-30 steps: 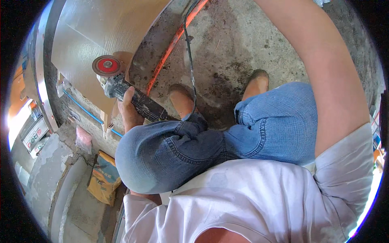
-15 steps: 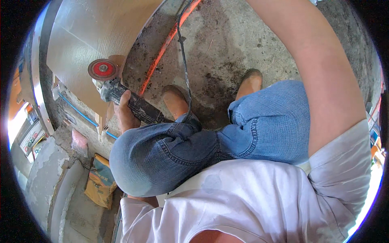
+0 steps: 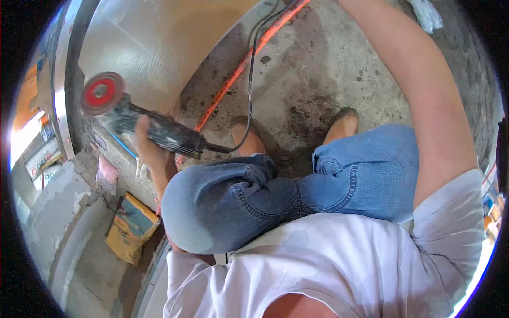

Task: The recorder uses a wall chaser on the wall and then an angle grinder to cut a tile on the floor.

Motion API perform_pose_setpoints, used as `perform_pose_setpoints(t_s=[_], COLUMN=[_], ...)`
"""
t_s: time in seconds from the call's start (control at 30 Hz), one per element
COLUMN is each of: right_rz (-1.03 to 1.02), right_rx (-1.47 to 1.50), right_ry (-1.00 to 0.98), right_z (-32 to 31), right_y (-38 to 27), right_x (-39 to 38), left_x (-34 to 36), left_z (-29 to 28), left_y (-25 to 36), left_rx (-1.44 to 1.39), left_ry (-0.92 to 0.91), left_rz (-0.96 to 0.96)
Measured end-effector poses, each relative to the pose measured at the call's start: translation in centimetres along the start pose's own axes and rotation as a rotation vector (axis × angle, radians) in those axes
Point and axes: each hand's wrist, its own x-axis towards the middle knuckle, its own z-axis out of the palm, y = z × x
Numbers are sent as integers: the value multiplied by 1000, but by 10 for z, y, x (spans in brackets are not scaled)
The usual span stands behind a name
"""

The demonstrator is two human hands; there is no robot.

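Observation:
My left hand (image 3: 146,147) is wrapped round the body of a dark, dusty angle grinder (image 3: 172,133), beside my left knee. Its round red disc (image 3: 101,93) points up and to the left, slightly blurred. From the rear end a black cord (image 3: 251,87) loops up toward the top edge. Beyond the grinder lies a glossy brown panel (image 3: 154,47), its edge curved by the lens; the disc stands near the panel's left corner. I cannot tell if they touch. My right arm reaches up past the top edge, so the right hand is out of sight.
An orange hose or cable (image 3: 228,85) crosses the stained concrete floor (image 3: 313,58). At left are a blue line (image 3: 121,144), a pink plastic bag (image 3: 107,176), a yellow sack (image 3: 132,228) and a chipped grey ledge (image 3: 53,206). Clear plastic (image 3: 427,17) lies top right.
My left hand has swung the grinder left, away from my leg, and its disc has turned to show more of its face. The cord has shifted with it. The view has moved slightly.

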Motion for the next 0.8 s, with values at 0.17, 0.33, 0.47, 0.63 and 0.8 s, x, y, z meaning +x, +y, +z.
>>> perform_pose_setpoints(t_s=[0.17, 0.33, 0.47, 0.63, 0.8], right_rz=[-16, -117, -60, -7, 58], right_rx=[-2, 37, 32, 28, 59], right_ry=[4, -165, -120, -163, -98], right_z=[-3, -15, -1, -13, -1], right_y=[-3, 6, 4, 1, 2], right_x=[-22, -23, -51, -39, -39], left_x=[13, 33, 44, 11, -59], left_z=[6, 6, 22, 35, 23], left_y=[85, 116, 140, 178, 197], left_rx=[-198, -306, -473, -691, -740], left_ry=[-101, -341, -390, -340, -277], left_rz=[166, 177, 120, 127, 169])
